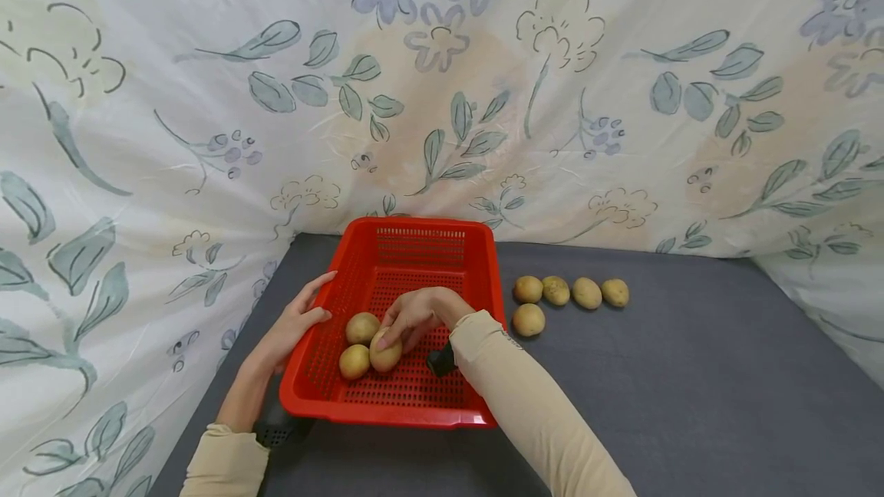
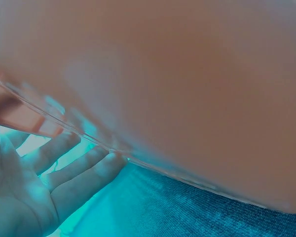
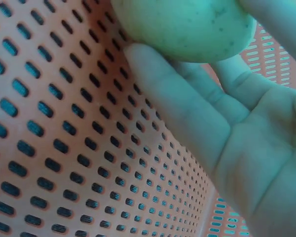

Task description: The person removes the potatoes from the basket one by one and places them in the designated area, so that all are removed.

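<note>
Now my right hand [image 1: 414,317] pinches a potato [image 1: 385,351] low in the red basket [image 1: 476,251]; my flat left hand [image 1: 297,324] steadies its rim.

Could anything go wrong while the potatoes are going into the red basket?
Maybe. The right hand holds a potato right beside two potatoes already in the red basket; set down carelessly, it could bump them and make them roll. The left hand only rests on the rim, so the basket might slide. The five loose potatoes on the gray surface could roll away.
</note>
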`<move>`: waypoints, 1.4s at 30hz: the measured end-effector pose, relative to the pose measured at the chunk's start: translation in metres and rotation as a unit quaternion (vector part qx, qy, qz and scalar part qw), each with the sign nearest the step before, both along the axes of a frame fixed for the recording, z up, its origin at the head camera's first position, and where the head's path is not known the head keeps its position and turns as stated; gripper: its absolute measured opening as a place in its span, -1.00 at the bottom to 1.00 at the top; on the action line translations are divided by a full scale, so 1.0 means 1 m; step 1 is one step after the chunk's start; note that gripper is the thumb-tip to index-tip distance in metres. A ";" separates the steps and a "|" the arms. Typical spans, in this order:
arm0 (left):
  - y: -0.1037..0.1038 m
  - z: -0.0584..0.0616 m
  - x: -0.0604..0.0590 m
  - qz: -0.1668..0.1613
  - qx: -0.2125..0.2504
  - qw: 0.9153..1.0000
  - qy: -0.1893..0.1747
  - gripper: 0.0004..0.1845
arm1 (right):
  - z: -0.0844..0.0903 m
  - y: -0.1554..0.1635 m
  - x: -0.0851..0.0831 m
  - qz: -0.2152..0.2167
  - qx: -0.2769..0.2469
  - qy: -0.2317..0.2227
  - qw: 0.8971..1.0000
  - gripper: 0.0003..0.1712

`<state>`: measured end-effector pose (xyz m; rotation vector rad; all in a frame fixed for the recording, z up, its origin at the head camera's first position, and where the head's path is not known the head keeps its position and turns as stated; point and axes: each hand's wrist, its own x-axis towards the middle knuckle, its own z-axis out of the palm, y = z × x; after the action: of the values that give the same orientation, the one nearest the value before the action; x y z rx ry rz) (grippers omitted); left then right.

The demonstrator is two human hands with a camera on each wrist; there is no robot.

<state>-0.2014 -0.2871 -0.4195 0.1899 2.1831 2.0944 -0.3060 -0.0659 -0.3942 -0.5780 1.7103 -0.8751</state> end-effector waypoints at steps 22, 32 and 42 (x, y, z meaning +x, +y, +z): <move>0.002 0.001 0.000 0.004 -0.002 1.000 0.000 -0.31 | 0.004 -0.003 0.000 -0.025 -0.082 -0.050 0.995 -0.68; 0.000 0.002 0.003 0.008 -0.009 1.000 -0.002 -0.31 | 0.007 -0.006 0.000 -0.060 -0.087 -0.033 0.994 -0.68; 0.001 0.000 0.001 0.003 0.004 1.000 -0.006 -0.31 | 0.014 -0.007 0.000 -0.197 -0.138 -0.016 0.971 -0.58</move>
<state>-0.2001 -0.2865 -0.4193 0.1723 2.1712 2.1032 -0.3057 -0.0724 -0.3801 -0.4053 1.7145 -1.4134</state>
